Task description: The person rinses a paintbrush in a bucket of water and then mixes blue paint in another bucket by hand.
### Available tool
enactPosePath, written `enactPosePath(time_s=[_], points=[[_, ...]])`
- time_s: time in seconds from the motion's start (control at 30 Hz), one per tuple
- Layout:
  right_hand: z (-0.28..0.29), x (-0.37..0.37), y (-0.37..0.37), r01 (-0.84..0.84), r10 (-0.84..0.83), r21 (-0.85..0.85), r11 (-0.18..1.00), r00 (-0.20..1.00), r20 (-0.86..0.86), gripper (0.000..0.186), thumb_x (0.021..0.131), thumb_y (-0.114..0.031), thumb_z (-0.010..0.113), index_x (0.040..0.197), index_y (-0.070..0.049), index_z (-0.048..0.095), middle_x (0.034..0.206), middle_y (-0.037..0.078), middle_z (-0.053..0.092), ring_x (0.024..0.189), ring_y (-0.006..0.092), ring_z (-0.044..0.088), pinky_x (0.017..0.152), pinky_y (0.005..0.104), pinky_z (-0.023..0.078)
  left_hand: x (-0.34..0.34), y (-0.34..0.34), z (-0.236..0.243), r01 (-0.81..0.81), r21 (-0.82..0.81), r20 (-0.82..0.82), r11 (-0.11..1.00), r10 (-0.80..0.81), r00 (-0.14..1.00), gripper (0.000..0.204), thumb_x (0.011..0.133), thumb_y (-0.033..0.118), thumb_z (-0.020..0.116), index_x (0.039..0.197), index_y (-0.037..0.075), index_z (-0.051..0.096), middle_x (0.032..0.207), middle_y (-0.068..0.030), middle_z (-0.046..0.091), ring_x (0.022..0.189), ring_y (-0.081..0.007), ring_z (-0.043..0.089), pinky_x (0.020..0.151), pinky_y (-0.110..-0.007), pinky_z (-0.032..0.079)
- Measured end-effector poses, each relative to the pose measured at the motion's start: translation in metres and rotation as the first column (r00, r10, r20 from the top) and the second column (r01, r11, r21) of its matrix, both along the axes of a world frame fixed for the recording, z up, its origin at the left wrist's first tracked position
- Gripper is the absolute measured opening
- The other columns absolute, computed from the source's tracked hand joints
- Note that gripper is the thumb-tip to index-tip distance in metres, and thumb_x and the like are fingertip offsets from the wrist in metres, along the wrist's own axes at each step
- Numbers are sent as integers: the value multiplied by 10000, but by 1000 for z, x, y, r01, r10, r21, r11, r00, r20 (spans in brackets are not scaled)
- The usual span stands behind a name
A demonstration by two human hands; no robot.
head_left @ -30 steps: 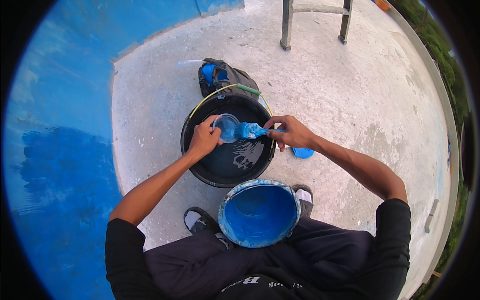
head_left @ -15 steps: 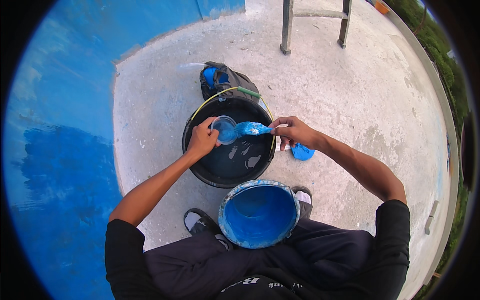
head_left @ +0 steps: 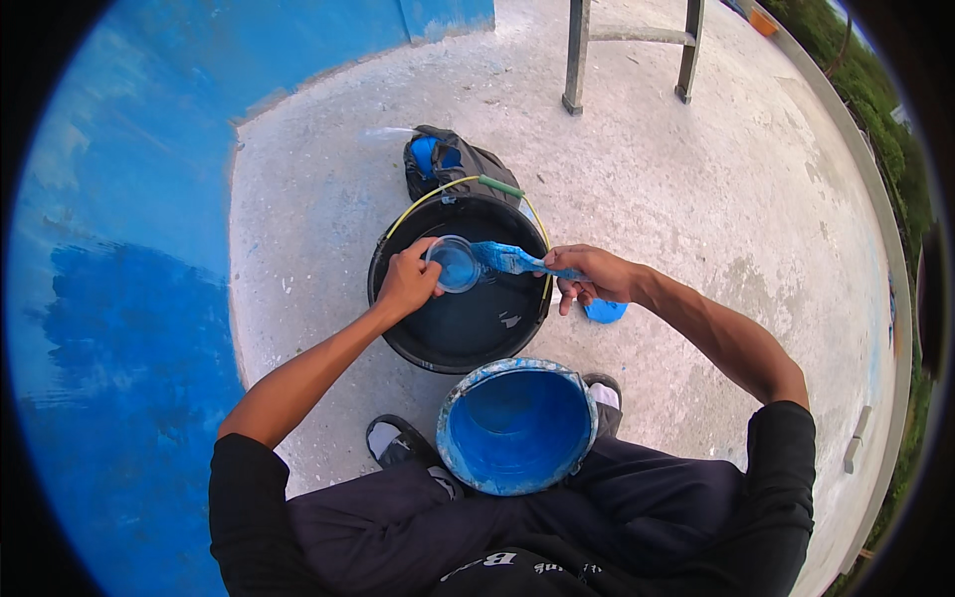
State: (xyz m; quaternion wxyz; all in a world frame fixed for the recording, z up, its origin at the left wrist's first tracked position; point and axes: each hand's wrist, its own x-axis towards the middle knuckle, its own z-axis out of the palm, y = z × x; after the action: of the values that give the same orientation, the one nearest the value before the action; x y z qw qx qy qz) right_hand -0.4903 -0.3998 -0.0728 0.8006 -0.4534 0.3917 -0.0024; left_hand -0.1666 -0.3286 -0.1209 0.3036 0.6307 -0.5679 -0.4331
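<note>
My left hand (head_left: 406,281) holds a small clear cup (head_left: 455,264) tinted with blue, over the near-left part of a black bucket (head_left: 398,328). My right hand (head_left: 589,276) grips the handle of a paintbrush (head_left: 507,259) coated in blue paint. The bristles point left and touch the cup's rim. Both hands hover above the dark liquid in the black bucket. Close to my knees stands a blue paint bucket (head_left: 516,426) with blue paint inside.
A blue lid (head_left: 605,311) lies on the concrete right of the black bucket. A dark bag (head_left: 450,159) with something blue inside sits behind it. A blue painted wall (head_left: 119,298) fills the left. Ladder legs (head_left: 577,60) stand at the back.
The cup has turned so its opening faces up toward me. The brush tip has shifted slightly right against the cup's rim. Both hands stay over the black bucket.
</note>
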Motion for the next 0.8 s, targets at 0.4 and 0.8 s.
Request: enactPosePath(time_s=[0.4, 0.8], points=[[3, 21, 26, -260, 62, -884, 388, 964, -257, 337, 898, -210, 656, 1197, -61, 623, 807, 185, 702, 788, 392, 687, 737, 477, 539, -12, 1, 9, 47, 25, -11, 999, -47, 999, 407, 907, 56, 523, 1305, -21, 563, 748, -178, 725, 618, -191, 723, 606, -304, 566], [11, 26, 33, -483, 55, -857, 182, 875, -481, 363, 888, -136, 650, 1243, -69, 620, 858, 210, 710, 807, 388, 696, 737, 476, 550, -21, 3, 6, 149, -14, 17, 989, -148, 989, 413, 917, 49, 524, 1324, -4, 572, 679, -126, 712, 606, -151, 704, 619, -292, 562]])
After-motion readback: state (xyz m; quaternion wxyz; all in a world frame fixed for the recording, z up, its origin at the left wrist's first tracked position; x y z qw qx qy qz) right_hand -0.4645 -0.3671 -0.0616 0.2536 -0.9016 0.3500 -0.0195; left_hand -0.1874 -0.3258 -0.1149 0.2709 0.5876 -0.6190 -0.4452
